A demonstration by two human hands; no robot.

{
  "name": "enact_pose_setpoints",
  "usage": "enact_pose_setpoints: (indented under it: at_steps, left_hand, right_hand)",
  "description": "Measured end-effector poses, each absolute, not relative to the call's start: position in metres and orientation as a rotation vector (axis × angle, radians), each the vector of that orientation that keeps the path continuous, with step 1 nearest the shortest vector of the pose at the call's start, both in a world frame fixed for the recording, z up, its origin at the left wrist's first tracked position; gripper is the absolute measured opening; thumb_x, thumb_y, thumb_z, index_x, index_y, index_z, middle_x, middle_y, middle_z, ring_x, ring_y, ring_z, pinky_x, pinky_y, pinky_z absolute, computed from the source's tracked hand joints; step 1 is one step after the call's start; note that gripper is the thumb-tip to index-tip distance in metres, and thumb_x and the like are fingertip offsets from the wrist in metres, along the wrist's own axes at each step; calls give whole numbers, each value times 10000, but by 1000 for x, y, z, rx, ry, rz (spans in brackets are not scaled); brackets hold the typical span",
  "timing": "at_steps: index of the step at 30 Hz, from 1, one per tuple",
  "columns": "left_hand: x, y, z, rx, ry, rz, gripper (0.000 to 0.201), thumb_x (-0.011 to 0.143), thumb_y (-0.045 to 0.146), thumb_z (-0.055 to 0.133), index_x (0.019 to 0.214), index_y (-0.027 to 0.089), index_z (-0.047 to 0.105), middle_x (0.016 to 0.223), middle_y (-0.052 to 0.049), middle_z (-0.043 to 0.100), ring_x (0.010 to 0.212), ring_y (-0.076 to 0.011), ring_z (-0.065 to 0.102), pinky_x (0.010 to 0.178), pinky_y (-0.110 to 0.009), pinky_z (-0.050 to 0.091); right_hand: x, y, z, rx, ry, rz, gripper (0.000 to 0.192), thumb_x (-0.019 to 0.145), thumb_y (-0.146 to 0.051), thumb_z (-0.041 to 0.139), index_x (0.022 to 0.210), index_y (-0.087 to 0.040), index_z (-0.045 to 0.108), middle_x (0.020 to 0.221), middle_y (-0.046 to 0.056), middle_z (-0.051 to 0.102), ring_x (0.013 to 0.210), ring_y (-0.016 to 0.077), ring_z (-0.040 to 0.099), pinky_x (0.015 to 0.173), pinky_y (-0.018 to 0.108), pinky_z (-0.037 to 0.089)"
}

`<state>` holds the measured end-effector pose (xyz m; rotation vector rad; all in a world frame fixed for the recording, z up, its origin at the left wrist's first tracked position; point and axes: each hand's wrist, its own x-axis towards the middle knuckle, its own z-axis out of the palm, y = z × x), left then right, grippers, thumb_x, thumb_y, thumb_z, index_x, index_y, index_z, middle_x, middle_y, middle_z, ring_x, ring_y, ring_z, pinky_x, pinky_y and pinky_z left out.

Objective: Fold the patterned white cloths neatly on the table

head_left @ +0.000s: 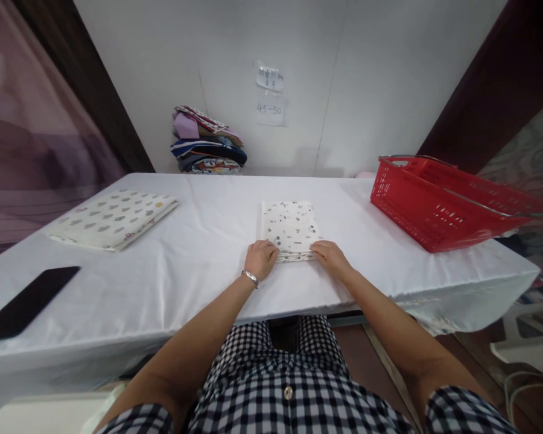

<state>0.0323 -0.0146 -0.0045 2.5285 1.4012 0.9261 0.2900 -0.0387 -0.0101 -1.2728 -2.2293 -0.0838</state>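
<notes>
I am seated at a table (172, 283) covered with a white cloth, pushed up against a pale wall. In the middle of it, straight ahead of me, lies a folded cloth (290, 228), white with small dark and grey speckles, folded flat into a neat upright rectangle with its layered edges stacked at the near end. My left hand (260, 259) rests on the near left corner of that folded cloth, fingers curled loosely downward over the edge, a thin silver bracelet (250, 277) on the wrist; I cannot tell whether the fingers actually pinch the fabric or merely press on it. My right hand (329, 256) sits at the near right corner in the same manner, fingers bent and touching the edge, not wrapped around anything. Off to my left, well apart, lies another folded piece (112, 219), cream with rows of grey-green shapes, set at an angle. Nearer me on the left edge is a black phone (29, 301), flat and face-up. On the right side of the table stands a red plastic basket (438, 211) with wire handles down. At the far edge against the wall sits a stack of folded clothes (208, 141) in mixed colours, and beside it on the wall are two paper notes (270, 95).
</notes>
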Motion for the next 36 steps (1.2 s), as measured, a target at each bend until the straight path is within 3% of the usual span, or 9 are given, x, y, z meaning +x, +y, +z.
enact_pose_setpoints:
  at_steps: [7, 17, 20, 25, 36]
  left_hand:
    - [27, -11, 2, 2817, 1272, 827, 171, 841, 297, 505, 925, 225, 635, 933, -33, 649, 893, -193, 542, 854, -384, 335]
    - [29, -7, 10, 2897, 1264, 670, 246, 881, 246, 402, 779, 190, 619, 814, -37, 625, 786, -173, 533, 775, -346, 351]
    - [31, -10, 8, 2898, 1297, 691, 227, 876, 225, 401, 792, 180, 608, 818, -50, 615, 799, -179, 527, 773, -347, 351]
    - [29, -11, 4, 2881, 1236, 752, 200, 836, 353, 503, 930, 213, 611, 915, -53, 614, 875, -204, 511, 796, -367, 349]
    - [36, -7, 4, 2831, 1347, 727, 239, 878, 301, 438, 799, 201, 640, 837, -45, 613, 809, -189, 510, 753, -353, 358]
  right_hand:
    - [291, -34, 3, -1366, -2410, -61, 228, 860, -182, 445, 959, -190, 651, 1018, 65, 647, 950, 188, 558, 822, 322, 417]
    - [285, -34, 17, -1585, -2531, -143, 225, 845, -100, 422, 946, -147, 618, 1009, 91, 619, 942, 193, 519, 778, 285, 370]
    - [287, -35, 11, -1560, -2500, -146, 229, 848, -100, 420, 959, -149, 614, 1013, 87, 620, 949, 196, 515, 796, 291, 367]
    - [290, -36, 8, -1468, -2489, -142, 235, 850, -114, 422, 971, -163, 617, 1013, 90, 622, 954, 198, 520, 811, 309, 378]
    - [297, -37, 17, -1247, -2535, -37, 226, 865, -266, 473, 1020, -161, 599, 1058, 94, 607, 960, 208, 525, 820, 341, 408]
